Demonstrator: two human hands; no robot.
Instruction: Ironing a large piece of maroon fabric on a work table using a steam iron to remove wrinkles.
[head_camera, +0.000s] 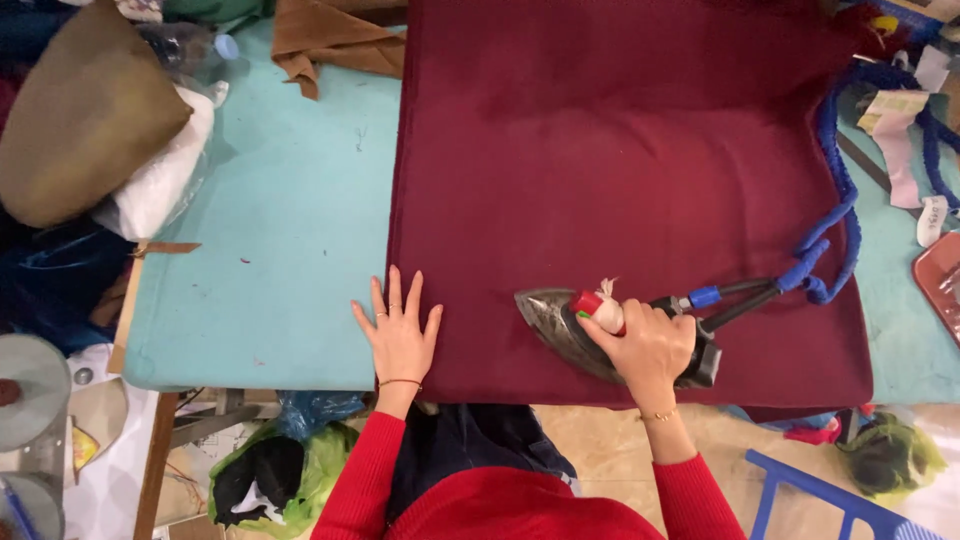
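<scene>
- We see a turquoise table (290, 230), biggest thing in view, running across the frame.
- We take the dark red cloth (620, 160) as landmark: spread flat over the table's middle and right, its left edge straight.
- Olive cushion (80, 110) well left of the cloth, on a white bundle (160, 180).
- Brown fabric scrap (335, 40) just beside the cloth's top left corner.
- Blue wrapped cord (840, 190) runs along the cloth's right side, down to the iron.
- Iron (570, 330) sits on the cloth near its front edge, nose pointing left.
- Our right hand (650, 345) is wrapped tight around the iron's handle.
- Our left hand (398, 330) lies flat, fingers spread, on the cloth's front left corner, holding nothing.
- Red sleeves below the cloth's front edge.
</scene>
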